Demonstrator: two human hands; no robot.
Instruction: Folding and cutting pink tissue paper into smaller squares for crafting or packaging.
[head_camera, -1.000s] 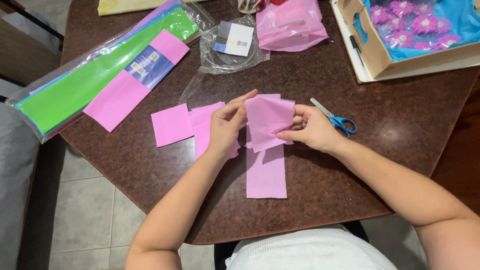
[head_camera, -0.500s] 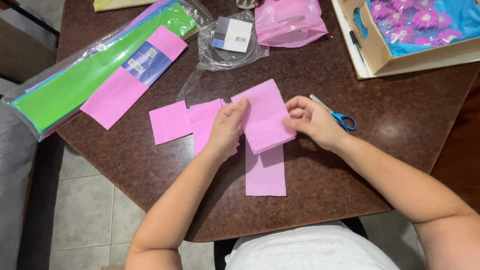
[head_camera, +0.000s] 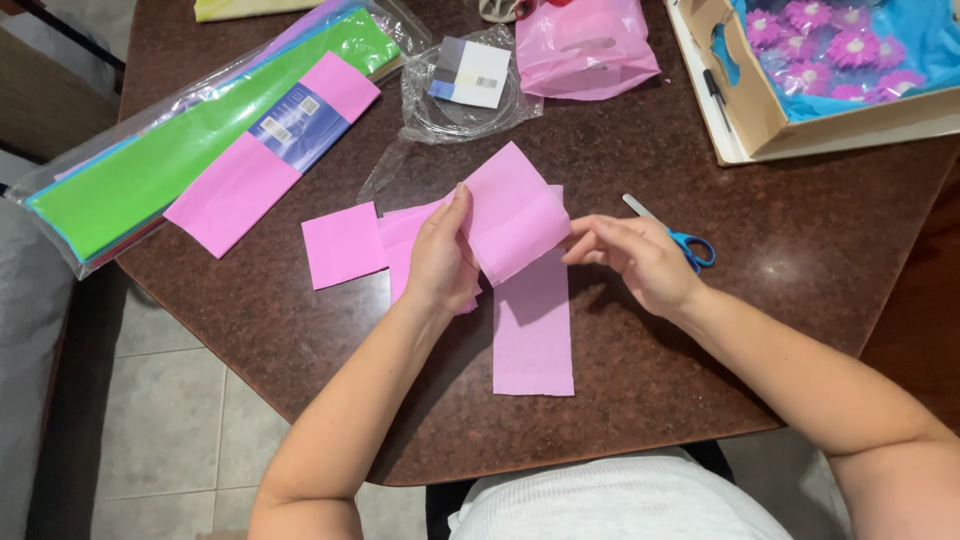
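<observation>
My left hand (head_camera: 442, 262) holds a stack of pink tissue paper squares (head_camera: 515, 213) by its left edge, tilted above the dark table (head_camera: 700, 330). My right hand (head_camera: 640, 262) pinches the stack's right corner with its fingertips. Under the stack lies a long pink paper strip (head_camera: 533, 335). More pink cut pieces (head_camera: 343, 245) lie to the left, partly hidden by my left hand. Blue-handled scissors (head_camera: 688, 243) rest just behind my right hand.
A clear pack of coloured tissue paper (head_camera: 180, 140) with a pink folded sheet (head_camera: 245, 180) lies at the left. A plastic bag with a card (head_camera: 462, 85), a pink bag (head_camera: 585, 50) and a cardboard box of purple paper flowers (head_camera: 830, 60) stand at the back.
The pink stack has been turned and tilted, its top corner swinging up and left. My right hand slid from the stack's side to its right corner.
</observation>
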